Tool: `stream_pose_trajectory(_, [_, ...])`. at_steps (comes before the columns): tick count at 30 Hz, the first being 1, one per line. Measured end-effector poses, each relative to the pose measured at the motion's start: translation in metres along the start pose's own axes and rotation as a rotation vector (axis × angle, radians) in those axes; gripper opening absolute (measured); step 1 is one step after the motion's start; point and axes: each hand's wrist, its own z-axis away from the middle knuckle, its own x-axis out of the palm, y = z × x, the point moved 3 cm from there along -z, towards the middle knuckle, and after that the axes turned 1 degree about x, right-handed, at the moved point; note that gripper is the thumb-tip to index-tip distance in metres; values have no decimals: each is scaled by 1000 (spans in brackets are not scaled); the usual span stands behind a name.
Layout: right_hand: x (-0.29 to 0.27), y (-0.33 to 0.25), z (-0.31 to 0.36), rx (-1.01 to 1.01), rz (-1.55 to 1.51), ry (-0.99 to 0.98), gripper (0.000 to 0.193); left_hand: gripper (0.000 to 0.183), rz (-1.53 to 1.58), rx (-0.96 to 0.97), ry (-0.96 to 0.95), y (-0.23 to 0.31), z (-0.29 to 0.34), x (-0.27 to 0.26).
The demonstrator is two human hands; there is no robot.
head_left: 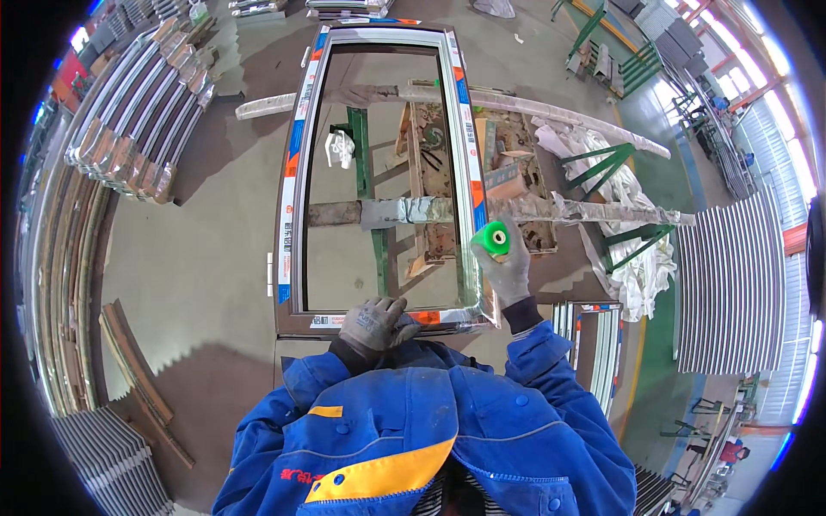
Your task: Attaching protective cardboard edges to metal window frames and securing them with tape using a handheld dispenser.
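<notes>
A tall rectangular window frame [471,146], dark outside with a white inner edge, lies in front of me. Strips of blue, orange and white tape run along its sides. My left hand [375,325], in a grey glove, is at its near bar with the fingers bent over the bar. In the other grey glove, my right hand [509,272] grips a green roll [492,240] with a pale hollow core, over the near part of the right side bar. Shiny clear film shows at the near right corner, below that hand. The fingertips beneath the roll are partly hidden.
Two wrapped beams [594,211] on green metal stands [641,232] run beneath the frame. A worn wooden crate [430,185] stands under it. White sheeting [641,279] lies at the right. Stacks of profiles [731,284] stand at the right and wrapped bundles [142,112] at the left.
</notes>
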Motion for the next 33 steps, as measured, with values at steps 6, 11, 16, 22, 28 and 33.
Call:
stream_pose_trajectory(6, [-7,-13,-10,-53,124,-93,76,54,5,5,25,-5,-1,2])
stream_pose_trajectory(11, [-16,-23,-20,-101,190,-177,83,53,11,-18,44,-5,-3,4])
stream_pose_trajectory(16, [-29,-41,-28,-191,301,-223,88,42,13,-58,68,-4,-3,4])
stream_pose_trajectory(22, [-75,-30,-45,-205,260,-248,87,34,-31,-77,128,2,-7,1])
stream_pose_trajectory(28, [-120,99,-135,-63,285,-138,61,29,-14,-207,206,16,-20,4])
stream_pose_trajectory(33, [-94,236,-205,179,448,-395,48,27,-126,-300,357,39,-44,14])
